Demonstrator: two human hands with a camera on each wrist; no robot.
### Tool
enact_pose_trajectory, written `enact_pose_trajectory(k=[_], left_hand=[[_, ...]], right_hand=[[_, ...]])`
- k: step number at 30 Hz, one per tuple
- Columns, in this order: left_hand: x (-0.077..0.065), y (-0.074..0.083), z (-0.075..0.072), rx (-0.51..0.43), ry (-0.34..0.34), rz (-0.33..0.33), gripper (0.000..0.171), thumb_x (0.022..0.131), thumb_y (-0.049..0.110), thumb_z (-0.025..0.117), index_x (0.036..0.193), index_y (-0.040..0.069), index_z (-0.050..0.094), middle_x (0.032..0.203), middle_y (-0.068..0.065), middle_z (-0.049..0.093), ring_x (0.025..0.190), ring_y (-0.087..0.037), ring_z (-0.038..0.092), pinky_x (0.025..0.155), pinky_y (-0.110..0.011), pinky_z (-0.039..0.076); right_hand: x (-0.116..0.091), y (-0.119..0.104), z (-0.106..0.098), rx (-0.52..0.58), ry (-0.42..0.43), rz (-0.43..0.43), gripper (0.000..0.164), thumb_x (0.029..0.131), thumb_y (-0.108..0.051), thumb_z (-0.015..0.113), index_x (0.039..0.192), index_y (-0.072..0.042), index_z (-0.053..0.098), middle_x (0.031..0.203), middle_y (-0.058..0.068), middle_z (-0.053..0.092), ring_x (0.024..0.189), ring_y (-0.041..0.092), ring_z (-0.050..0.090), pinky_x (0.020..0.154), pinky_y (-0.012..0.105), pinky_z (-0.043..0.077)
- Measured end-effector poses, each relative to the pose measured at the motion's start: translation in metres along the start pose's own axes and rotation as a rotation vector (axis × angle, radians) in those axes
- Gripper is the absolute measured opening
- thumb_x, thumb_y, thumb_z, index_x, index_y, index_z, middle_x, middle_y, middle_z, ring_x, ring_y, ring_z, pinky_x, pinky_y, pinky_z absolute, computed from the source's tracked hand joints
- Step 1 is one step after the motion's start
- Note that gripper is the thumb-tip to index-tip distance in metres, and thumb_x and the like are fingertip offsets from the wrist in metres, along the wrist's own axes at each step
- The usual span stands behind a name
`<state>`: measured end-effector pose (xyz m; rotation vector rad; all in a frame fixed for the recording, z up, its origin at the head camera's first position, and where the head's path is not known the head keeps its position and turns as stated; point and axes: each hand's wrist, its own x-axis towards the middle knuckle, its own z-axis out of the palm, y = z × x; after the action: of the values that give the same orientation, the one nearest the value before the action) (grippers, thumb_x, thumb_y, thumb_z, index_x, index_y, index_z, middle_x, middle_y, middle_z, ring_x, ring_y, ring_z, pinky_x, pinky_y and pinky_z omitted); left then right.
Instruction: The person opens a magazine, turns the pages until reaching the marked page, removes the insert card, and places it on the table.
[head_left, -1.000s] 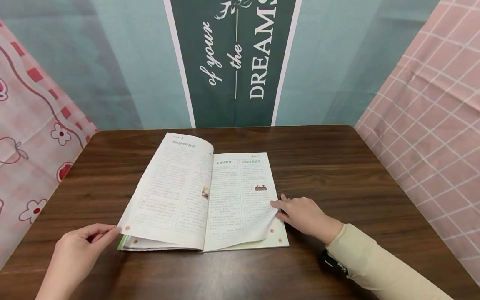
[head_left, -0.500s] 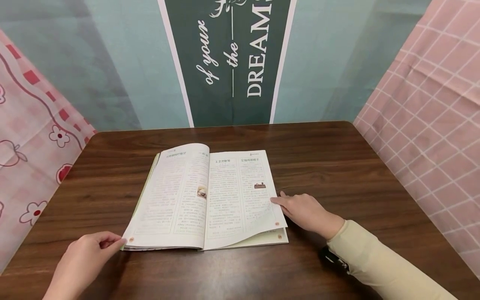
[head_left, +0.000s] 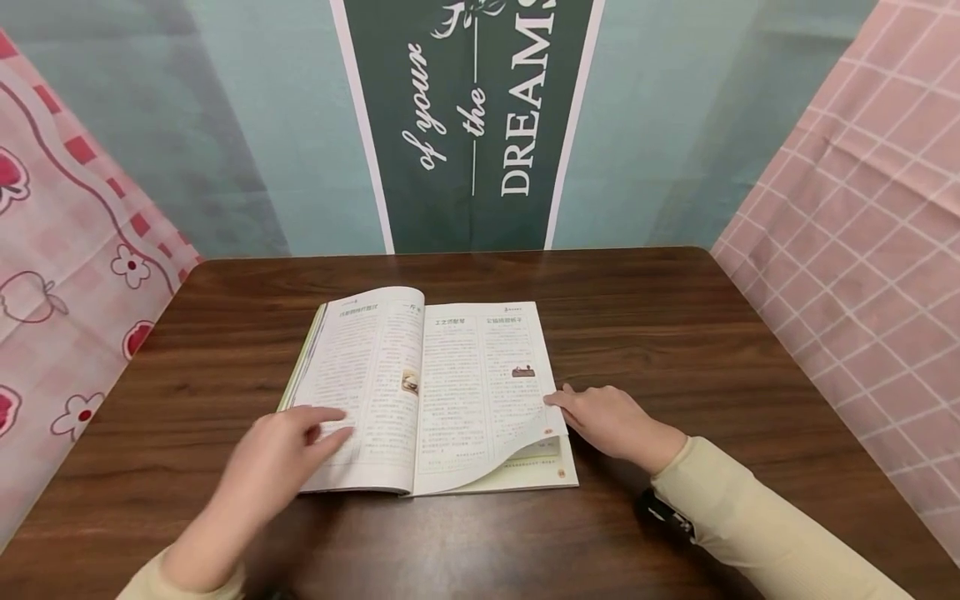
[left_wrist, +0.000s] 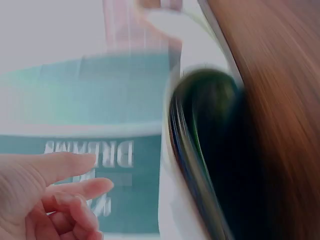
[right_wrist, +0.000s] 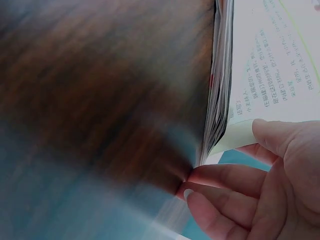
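- Open white-paged paper book w/ green-edged cover (head_left: 457, 375) lies roughly mid-surface, a bit toward the L edge, well apart from the far edge of the dark brown wood-grain surface (head_left: 660, 333).
- R hand (head_left: 611, 423) pinches the thin white printed R page (head_left: 480, 417) at its outer edge, thumb on top; the page's near corner curls up.
- L hand (head_left: 281, 446) holds nothing: thumb & index apart, other fingers bent, over the thick white L page (head_left: 375, 425).
- Risk: R page could crease or tear nr the fold if R hand pulls too hard.
- Risk: pinch could take >1 sheet, bc the edges sit close together.
- Risk: L page bows up by the spine; w/o pressure, that stack could spring back.
- Risk: a sideways tug could slide the book.
- L wrist view badly blurred: L fingertips prob. don't touch the paper.
- Head view hides R fingertips under the page; surface's near edge cut off; small print unreadable there.
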<state>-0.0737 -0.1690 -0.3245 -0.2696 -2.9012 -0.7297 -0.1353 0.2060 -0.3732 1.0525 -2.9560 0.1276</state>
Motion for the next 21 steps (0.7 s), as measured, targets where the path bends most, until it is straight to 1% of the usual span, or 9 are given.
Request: enact_pose_trajectory(k=[2,5,6,9,12,16,18,20,21], left_hand=[[0.013,0.022,0.011,-0.048,-0.006,0.083,0.015,0.08,0.02,0.073,0.093,0.012,0.074,0.058,0.011,0.044,0.053,-0.005,0.038,0.05,-0.026,0.035],[0.029,0.054,0.028,-0.094,-0.049,0.173,0.015,0.08,0.021,0.073,0.092,0.012,0.074,0.058,0.01,0.044,0.053,-0.004,0.039,0.05,-0.025,0.035],[0.034,0.063,0.034,-0.098,-0.062,0.2,0.016,0.081,0.023,0.072,0.093,0.013,0.074,0.059,0.01,0.046,0.054,-0.005,0.039,0.05,-0.025,0.035],[0.046,0.09,0.05,-0.101,-0.108,0.271,0.019,0.082,0.027,0.071,0.095,0.014,0.074,0.066,0.007,0.056,0.057,-0.005,0.045,0.051,-0.025,0.038],[0.054,0.112,0.065,-0.079,-0.146,0.339,0.022,0.084,0.032,0.069,0.098,0.015,0.074,0.074,0.004,0.064,0.061,-0.007,0.052,0.052,-0.026,0.041],[0.059,0.133,0.083,-0.019,-0.171,0.386,0.025,0.086,0.036,0.066,0.099,0.017,0.074,0.084,0.003,0.068,0.072,-0.012,0.062,0.054,-0.028,0.046],[0.061,0.138,0.091,0.007,-0.155,0.388,0.021,0.087,0.035,0.065,0.097,0.019,0.075,0.086,0.005,0.069,0.077,-0.012,0.064,0.054,-0.028,0.047],[0.062,0.14,0.095,0.017,-0.133,0.381,0.016,0.087,0.031,0.065,0.093,0.02,0.076,0.083,0.007,0.068,0.074,-0.01,0.064,0.052,-0.027,0.046],[0.062,0.14,0.097,0.016,-0.116,0.38,0.014,0.087,0.029,0.065,0.091,0.02,0.076,0.081,0.007,0.067,0.072,-0.009,0.063,0.051,-0.026,0.046]], right_hand=[[0.0,0.0,-0.001,0.006,0.002,-0.005,0.022,0.088,-0.006,0.061,0.109,-0.01,0.063,0.099,0.02,0.066,0.062,0.024,0.063,0.047,0.032,0.046],[-0.001,0.001,-0.002,0.01,-0.003,-0.009,0.02,0.088,-0.006,0.06,0.108,-0.009,0.062,0.098,0.02,0.066,0.06,0.024,0.062,0.047,0.032,0.046],[-0.001,0.001,-0.002,0.01,-0.006,-0.01,0.019,0.088,-0.006,0.06,0.107,-0.009,0.061,0.098,0.021,0.066,0.059,0.024,0.062,0.047,0.033,0.045],[0.001,0.001,-0.003,0.007,-0.02,-0.014,0.018,0.089,-0.008,0.06,0.107,-0.009,0.06,0.099,0.021,0.065,0.058,0.025,0.061,0.046,0.033,0.045],[0.004,0.0,-0.004,0.011,-0.045,-0.002,0.018,0.09,-0.011,0.059,0.108,-0.009,0.06,0.1,0.022,0.065,0.058,0.025,0.06,0.047,0.034,0.045],[0.006,-0.002,-0.006,0.033,-0.081,0.043,0.018,0.092,-0.013,0.056,0.11,-0.011,0.061,0.102,0.021,0.064,0.059,0.026,0.06,0.048,0.037,0.045],[0.006,-0.003,-0.006,0.042,-0.09,0.06,0.018,0.093,-0.014,0.054,0.11,-0.011,0.061,0.102,0.021,0.064,0.06,0.026,0.06,0.049,0.037,0.045],[0.006,-0.004,-0.006,0.046,-0.091,0.065,0.019,0.094,-0.015,0.053,0.11,-0.01,0.062,0.101,0.021,0.065,0.059,0.025,0.06,0.049,0.037,0.045],[0.007,-0.004,-0.006,0.05,-0.088,0.071,0.02,0.094,-0.016,0.053,0.111,-0.008,0.061,0.095,0.019,0.066,0.057,0.023,0.058,0.049,0.036,0.045]])
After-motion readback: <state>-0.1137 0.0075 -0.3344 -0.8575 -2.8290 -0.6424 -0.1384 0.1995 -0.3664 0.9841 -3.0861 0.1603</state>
